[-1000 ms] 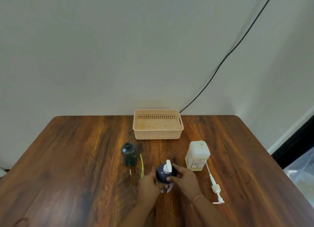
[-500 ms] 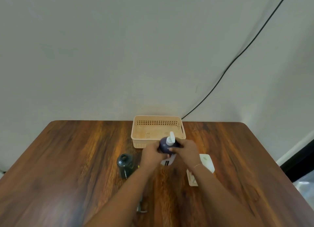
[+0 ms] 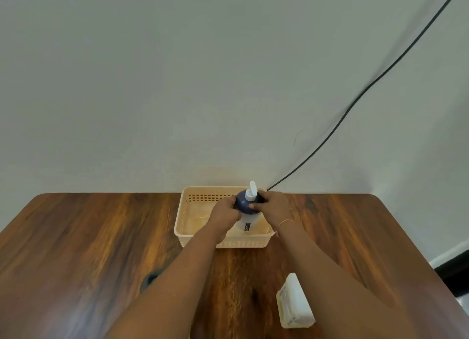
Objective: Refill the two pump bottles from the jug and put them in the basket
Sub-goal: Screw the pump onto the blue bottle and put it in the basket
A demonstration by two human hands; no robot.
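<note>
A dark blue pump bottle (image 3: 245, 204) with a white pump head stands upright inside the beige slotted basket (image 3: 186, 220) at the far middle of the wooden table (image 3: 76, 237). My left hand (image 3: 224, 213) grips its left side and my right hand (image 3: 272, 205) grips its right side. A second dark bottle (image 3: 150, 279) without a pump stands nearer me on the left, mostly hidden behind my left forearm. The white jug (image 3: 294, 300) sits near right, partly covered by my right forearm.
A black cable (image 3: 355, 97) runs down the pale wall to the table's back edge behind the basket. The table's right edge drops to a floor with a dark skirting (image 3: 454, 265).
Both hands carried the blue pump bottle from the table's near middle away from me and into the basket. The camera tilted, so the jug and dark bottle sit lower in view.
</note>
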